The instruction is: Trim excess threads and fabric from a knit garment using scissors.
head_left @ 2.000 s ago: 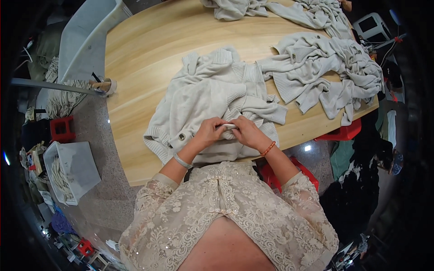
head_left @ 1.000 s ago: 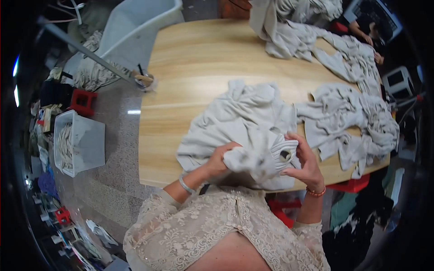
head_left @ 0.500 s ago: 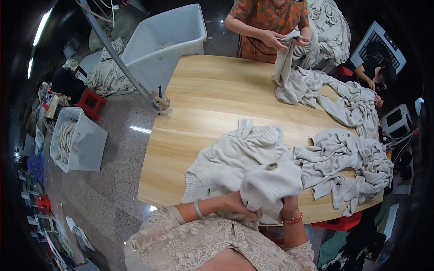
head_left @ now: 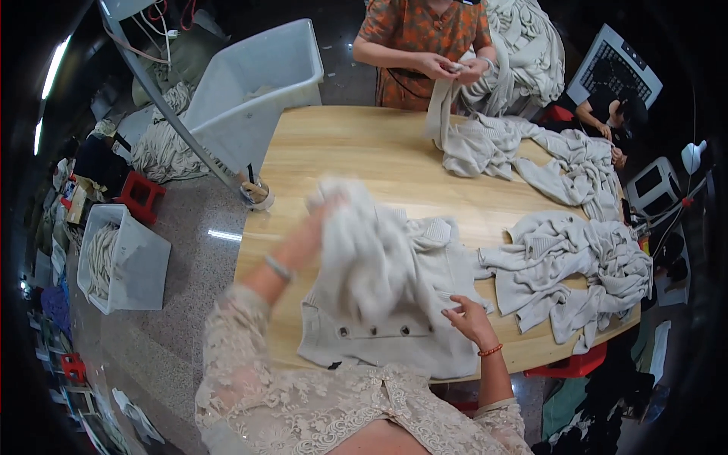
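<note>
Presently, the right hand (head_left: 469,318) lies on the cardigan (head_left: 394,303), fingers spread and loosely curled, tips pressing the knit near its right edge; nothing is gripped. The left hand (head_left: 322,216) is raised and blurred, fingers closed on a bunched fold of the cardigan lifted clear of the table (head_left: 364,159); how tightly they close cannot be told. The cardigan lies at the table's near edge, its button band running left to right along that edge, its body reaching away from the person. A heap (head_left: 576,265) of similar knitwear lies just right. Across the table, another person (head_left: 425,38) handles a pale garment (head_left: 485,140).
</note>
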